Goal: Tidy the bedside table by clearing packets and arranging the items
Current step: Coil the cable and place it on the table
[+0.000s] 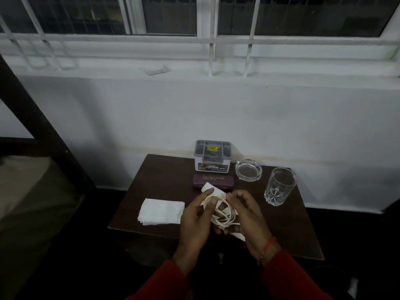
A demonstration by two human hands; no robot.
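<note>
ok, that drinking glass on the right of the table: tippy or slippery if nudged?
The drinking glass is tall and narrow and looks empty, so it would likely tip under a high push. Its smooth clear walls probably grip poorly. It stands near the table edge and would probably break if it fell.

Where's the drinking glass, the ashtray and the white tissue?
Drinking glass [279,187]: head view, on the middle of its clear side wall.
Ashtray [248,170]: head view, on its clear glass bottom.
White tissue [161,211]: head view, on the middle of the folded sheet.
</note>
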